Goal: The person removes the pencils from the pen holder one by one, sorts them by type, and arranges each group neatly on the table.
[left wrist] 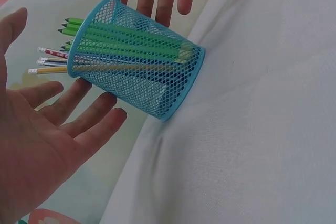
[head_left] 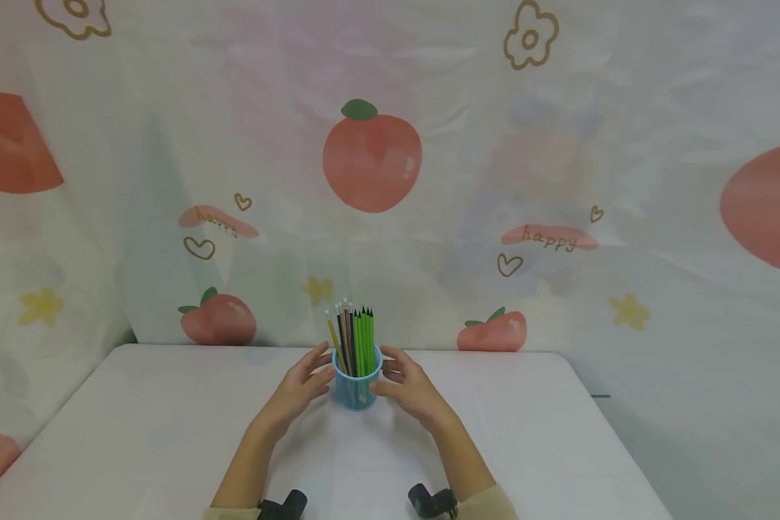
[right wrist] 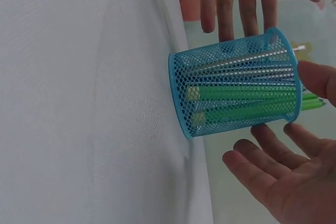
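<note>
Nearest the camera, at the lower edge of the head view, lay the black device on your left wrist [head_left: 282,505] and the black device on your right wrist [head_left: 432,500], each beside a pale sleeve [head_left: 487,503]. Beyond them your forearms converged on a blue mesh cup [head_left: 354,397], which stood upright on the white table [head_left: 169,419], toward its far edge and roughly midway between the sides. Your left hand [head_left: 295,383] flanked the cup on one side and your right hand [head_left: 406,383] on the other, palms turned inward, fingers spread and gently bent. Neither hand was clamped on anything: thumb and fingers stood apart in both, with fingertips at or just beside the cup's upper wall; whether they touched the mesh could not be told with certainty. Within the cup, green pencils [head_left: 365,339] stood close together toward your right, dark points uppermost, their pale lower ends visible through the mesh in the wrist views. Toward your left rose several pencils with white erasers uppermost, among them a yellow pencil [head_left: 334,336] that leaned outward against the rim. Behind the table hung a pale cloth [head_left: 442,173], printed with a large red fruit [head_left: 373,165], smaller fruits, hearts, flowers and the word "happy".
</note>
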Available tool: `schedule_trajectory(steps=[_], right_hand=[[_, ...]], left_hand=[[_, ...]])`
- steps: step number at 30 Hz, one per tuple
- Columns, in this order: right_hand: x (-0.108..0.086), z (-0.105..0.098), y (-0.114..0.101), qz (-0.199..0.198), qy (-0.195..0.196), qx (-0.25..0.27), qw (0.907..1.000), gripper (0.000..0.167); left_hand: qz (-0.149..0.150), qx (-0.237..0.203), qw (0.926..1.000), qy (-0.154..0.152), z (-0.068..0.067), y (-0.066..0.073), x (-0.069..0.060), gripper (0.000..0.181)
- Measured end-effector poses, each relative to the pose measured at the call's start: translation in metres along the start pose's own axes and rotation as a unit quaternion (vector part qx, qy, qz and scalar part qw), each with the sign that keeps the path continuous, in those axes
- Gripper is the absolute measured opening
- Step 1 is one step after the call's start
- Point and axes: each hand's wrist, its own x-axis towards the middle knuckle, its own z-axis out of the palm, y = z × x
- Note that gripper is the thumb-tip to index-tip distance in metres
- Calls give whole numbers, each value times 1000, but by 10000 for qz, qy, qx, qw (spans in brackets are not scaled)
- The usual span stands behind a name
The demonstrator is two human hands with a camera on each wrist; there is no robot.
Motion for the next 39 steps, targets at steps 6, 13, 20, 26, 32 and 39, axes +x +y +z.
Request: schedule_trajectory(steps=[6,13,20,26,32,39], right_hand=[[-2,-3,0,20,-96,-25,9999,72],[-8,-7,-3,69,-324,-393,9987,68],[-10,-10,-3,127,-395,-339,9986,65],[-11,-13,-5,140,-591,-474,9970,67],[-12,-17,-8,152,-1041,-427,9935,71],[-13,-20,-12,161,-1292,-495,9902,69]], left_hand=[[-24,262,9996,-56,-3,2,-3,64],[41,574,9975,-402,-7,1,-6,58],[23,733,9953,-635,-9,-1,-6,61],[3,889,9926,-830,-11,2,-8,62],[137,908,9894,-1121,-14,2,-8,58],[174,819,9887,-1245,-15,2,-8,56]])
